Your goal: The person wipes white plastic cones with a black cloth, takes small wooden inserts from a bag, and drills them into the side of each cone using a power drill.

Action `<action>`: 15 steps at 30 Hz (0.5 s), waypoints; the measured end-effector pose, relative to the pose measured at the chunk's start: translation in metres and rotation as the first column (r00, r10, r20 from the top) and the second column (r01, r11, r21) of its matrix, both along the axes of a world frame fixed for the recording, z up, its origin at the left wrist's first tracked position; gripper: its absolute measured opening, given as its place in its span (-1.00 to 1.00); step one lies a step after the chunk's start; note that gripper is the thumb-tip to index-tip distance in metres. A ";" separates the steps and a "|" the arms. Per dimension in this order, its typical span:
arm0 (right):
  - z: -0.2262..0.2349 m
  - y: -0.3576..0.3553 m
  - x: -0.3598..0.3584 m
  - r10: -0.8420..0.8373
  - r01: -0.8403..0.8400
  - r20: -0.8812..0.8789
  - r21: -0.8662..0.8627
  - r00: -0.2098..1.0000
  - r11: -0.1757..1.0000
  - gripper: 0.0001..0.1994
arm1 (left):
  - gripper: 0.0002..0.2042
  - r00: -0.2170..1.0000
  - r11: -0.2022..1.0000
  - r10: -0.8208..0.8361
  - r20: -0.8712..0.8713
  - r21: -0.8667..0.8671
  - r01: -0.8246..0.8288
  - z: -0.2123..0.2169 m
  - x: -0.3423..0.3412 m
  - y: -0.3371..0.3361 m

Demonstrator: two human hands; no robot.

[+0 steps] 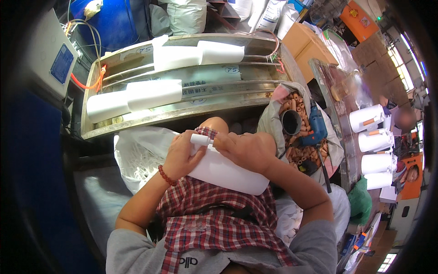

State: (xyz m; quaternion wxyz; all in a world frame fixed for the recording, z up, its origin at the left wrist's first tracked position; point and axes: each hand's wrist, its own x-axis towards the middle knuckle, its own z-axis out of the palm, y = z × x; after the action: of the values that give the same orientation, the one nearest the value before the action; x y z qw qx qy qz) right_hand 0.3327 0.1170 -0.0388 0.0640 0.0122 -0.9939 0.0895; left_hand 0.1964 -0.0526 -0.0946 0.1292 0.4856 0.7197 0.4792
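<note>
A large white plastic bottle (232, 171) lies slanted across my lap, under both hands. My left hand (179, 153) is closed around a short white cylinder (199, 139) at the bottle's upper end; whether the two are joined I cannot tell. Pinched in the fingers of my right hand (244, 150) is a small tan tube-like piece (216, 143), its end close to the white cylinder. The right forearm passes over the bottle's side. A red checked apron (200, 201) covers my lap beneath the bottle.
Ahead, a long trough (150, 119) bears several white bottles (155, 93) on rails. At the right sit a sack of tan tubes (299, 155), a dark cup (291, 121) and a blue power drill (315, 121). White bottles (378, 163) stand on the side table; white strips (141, 160) fill a bag.
</note>
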 end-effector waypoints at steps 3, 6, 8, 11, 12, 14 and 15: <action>-0.003 0.001 0.000 0.091 -0.077 -0.104 0.133 0.990 0.988 -0.58 | -0.70 1.000 1.000 -0.008 -0.019 -0.006 0.008 -0.003 -0.001 0.001; 0.000 -0.003 -0.003 0.037 -0.033 -0.068 0.065 0.997 0.997 -0.62 | -0.72 0.998 1.000 -0.004 -0.067 0.005 0.004 0.000 -0.001 0.003; 0.002 -0.006 -0.005 -0.039 0.039 0.006 -0.190 0.999 0.981 -0.68 | -0.72 0.995 1.000 -0.003 -0.096 0.002 0.003 -0.002 0.001 0.003; 0.006 -0.001 -0.013 0.075 0.182 0.313 -0.713 0.947 0.677 -0.68 | -0.69 0.994 0.999 -0.022 -0.107 0.030 0.025 -0.002 0.003 0.001; 0.006 -0.001 -0.015 0.089 0.210 0.336 -0.752 0.938 0.625 -0.68 | -0.68 0.995 0.998 -0.034 -0.092 0.045 0.038 -0.002 0.005 0.001; 0.006 -0.003 -0.018 0.121 0.267 0.377 -0.816 0.918 0.512 -0.67 | -0.64 0.997 0.997 -0.051 -0.063 0.056 0.054 -0.002 0.006 -0.002; 0.009 -0.005 -0.020 0.110 0.290 0.422 -0.768 0.900 0.571 -0.66 | -0.61 0.998 0.997 -0.051 -0.044 0.050 0.053 -0.004 0.005 -0.004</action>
State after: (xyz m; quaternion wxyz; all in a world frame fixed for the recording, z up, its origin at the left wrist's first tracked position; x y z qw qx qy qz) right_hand 0.3127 0.1125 -0.0298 -0.1509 -0.0905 -0.8271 0.5338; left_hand 0.2014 -0.0566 -0.0987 0.1138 0.5173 0.6968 0.4836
